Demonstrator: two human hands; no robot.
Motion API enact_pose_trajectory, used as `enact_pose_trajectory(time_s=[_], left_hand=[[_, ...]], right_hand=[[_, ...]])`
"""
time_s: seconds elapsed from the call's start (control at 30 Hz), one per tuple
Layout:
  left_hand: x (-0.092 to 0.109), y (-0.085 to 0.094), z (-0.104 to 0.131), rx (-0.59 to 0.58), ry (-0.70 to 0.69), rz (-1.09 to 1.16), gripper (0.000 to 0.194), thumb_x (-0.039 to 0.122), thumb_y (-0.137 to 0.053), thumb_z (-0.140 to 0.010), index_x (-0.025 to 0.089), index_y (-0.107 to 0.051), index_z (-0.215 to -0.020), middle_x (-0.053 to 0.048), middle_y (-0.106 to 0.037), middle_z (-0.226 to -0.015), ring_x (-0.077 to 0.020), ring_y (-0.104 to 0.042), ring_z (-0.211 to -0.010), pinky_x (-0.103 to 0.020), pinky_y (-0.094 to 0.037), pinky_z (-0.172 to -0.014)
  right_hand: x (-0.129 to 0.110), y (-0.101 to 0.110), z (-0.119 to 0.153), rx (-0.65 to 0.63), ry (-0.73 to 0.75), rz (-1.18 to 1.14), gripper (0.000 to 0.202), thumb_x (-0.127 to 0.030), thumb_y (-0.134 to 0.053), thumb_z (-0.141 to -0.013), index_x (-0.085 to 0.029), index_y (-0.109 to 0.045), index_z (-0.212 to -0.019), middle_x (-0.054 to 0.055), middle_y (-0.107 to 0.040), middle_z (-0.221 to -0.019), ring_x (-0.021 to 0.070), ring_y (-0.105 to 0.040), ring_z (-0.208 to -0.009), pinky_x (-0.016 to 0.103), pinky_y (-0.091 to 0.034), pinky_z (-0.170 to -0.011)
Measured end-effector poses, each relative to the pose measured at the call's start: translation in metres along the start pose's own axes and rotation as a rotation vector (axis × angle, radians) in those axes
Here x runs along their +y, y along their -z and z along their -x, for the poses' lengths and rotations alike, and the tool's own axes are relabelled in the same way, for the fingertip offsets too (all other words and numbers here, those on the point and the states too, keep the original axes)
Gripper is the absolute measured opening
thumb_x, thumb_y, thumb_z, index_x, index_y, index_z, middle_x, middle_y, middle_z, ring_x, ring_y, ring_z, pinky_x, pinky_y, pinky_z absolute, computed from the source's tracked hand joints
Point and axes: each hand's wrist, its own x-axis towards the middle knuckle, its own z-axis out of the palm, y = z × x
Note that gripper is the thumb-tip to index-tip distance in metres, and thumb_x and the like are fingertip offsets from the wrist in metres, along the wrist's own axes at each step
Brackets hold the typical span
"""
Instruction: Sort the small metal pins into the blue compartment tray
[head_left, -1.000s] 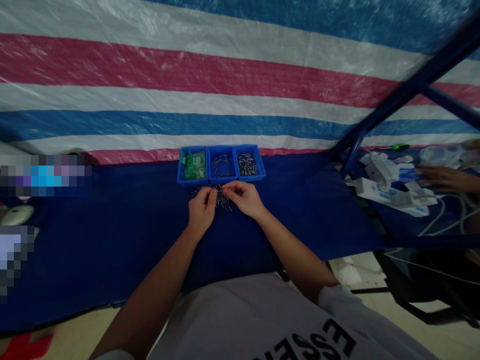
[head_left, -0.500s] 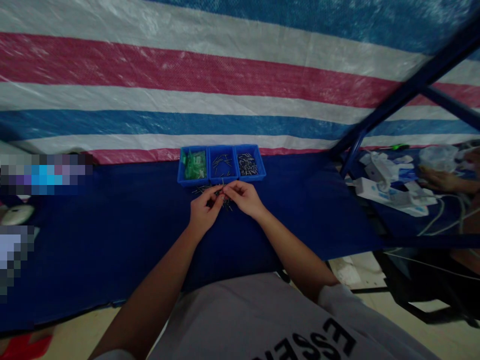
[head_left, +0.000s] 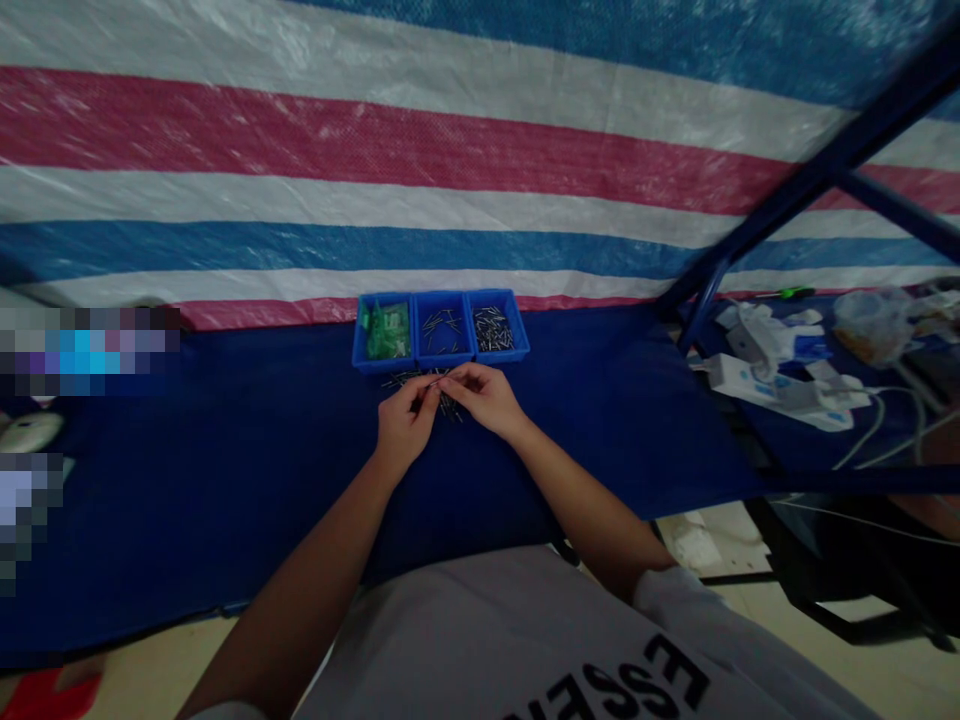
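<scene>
My left hand (head_left: 403, 418) and my right hand (head_left: 486, 396) meet at the fingertips, thumbs and forefingers pinched together. Whatever they pinch is too small and too covered to make out. Under and around the fingers lies a loose heap of thin metal pins (head_left: 451, 407) on the blue table cover. Just beyond the hands stands a blue three-compartment bin. Its left compartment has a green-tinted plastic bag (head_left: 389, 331), the middle one a few thin metal pins (head_left: 444, 326), and the right one many short metal pieces (head_left: 493, 330).
The blue-covered table (head_left: 225, 470) runs beneath a striped tarp (head_left: 450, 200). At right, past a blue metal frame (head_left: 780, 215), lie a white power strip (head_left: 784, 392), cables and a clear plastic bag (head_left: 874, 325). A pale rounded object (head_left: 31, 432) sits at far left.
My fingertips have shifted slightly left and closer together. A thin piece that stuck up above them is no longer visible. Another person's hand at far right has moved away from the plastic bag.
</scene>
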Motion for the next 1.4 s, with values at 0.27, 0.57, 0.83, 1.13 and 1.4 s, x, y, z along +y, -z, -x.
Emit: enact_pose_trajectory(time_s=[0.27, 0.57, 0.83, 1.13, 1.4], left_hand=[[0.0046, 0.0032, -0.0011, -0.053, -0.008, 0.004, 0.026, 0.033, -0.047, -0.093, 0.016, -0.067, -0.088, 0.001, -0.061, -0.062, -0.0098, -0.056, -0.055, -0.021, -0.043, -0.057], [0.0043, 0.0030, -0.0010, -0.061, -0.004, 0.011, 0.024, 0.032, -0.049, -0.092, 0.017, -0.066, -0.086, 0.000, -0.063, -0.065, -0.0101, -0.057, -0.057, -0.022, -0.044, -0.059], [-0.0011, -0.0008, 0.0010, -0.011, 0.054, 0.047, 0.021, 0.035, -0.056, -0.088, 0.019, -0.063, -0.100, 0.003, -0.062, -0.067, -0.0089, -0.057, -0.054, -0.020, -0.044, -0.055], [0.0009, -0.0007, -0.0002, -0.006, 0.048, 0.035, 0.019, 0.035, -0.054, -0.090, 0.019, -0.063, -0.096, 0.003, -0.062, -0.067, -0.0094, -0.058, -0.055, -0.021, -0.045, -0.057], [0.0048, 0.0019, -0.0008, -0.026, 0.053, -0.004, 0.021, 0.034, -0.049, -0.092, 0.018, -0.061, -0.089, 0.004, -0.058, -0.060, -0.0094, -0.055, -0.054, -0.021, -0.044, -0.057]], right_hand=[[0.0023, 0.0039, -0.0029, 0.041, -0.004, -0.034, 0.029, -0.044, -0.075, -0.070, -0.019, -0.065, -0.081, 0.000, -0.066, -0.075, 0.0111, -0.057, -0.063, 0.025, -0.044, -0.061], [-0.0036, 0.0035, -0.0006, -0.014, 0.019, -0.095, 0.027, -0.042, -0.075, -0.072, -0.020, -0.065, -0.082, 0.000, -0.065, -0.073, 0.0112, -0.058, -0.064, 0.025, -0.045, -0.062], [-0.0028, 0.0051, -0.0016, -0.005, -0.001, -0.006, 0.031, -0.048, -0.071, -0.074, -0.019, -0.061, -0.078, -0.002, -0.060, -0.067, 0.0099, -0.053, -0.059, 0.024, -0.042, -0.057], [-0.0064, 0.0061, -0.0009, 0.011, -0.011, 0.011, 0.035, -0.053, -0.071, -0.073, -0.019, -0.063, -0.074, -0.001, -0.062, -0.068, 0.0107, -0.054, -0.061, 0.024, -0.042, -0.057], [-0.0056, 0.0056, -0.0008, 0.014, -0.013, 0.062, 0.036, -0.054, -0.068, -0.076, -0.018, -0.064, -0.070, 0.000, -0.062, -0.066, 0.0102, -0.051, -0.058, 0.024, -0.039, -0.056]])
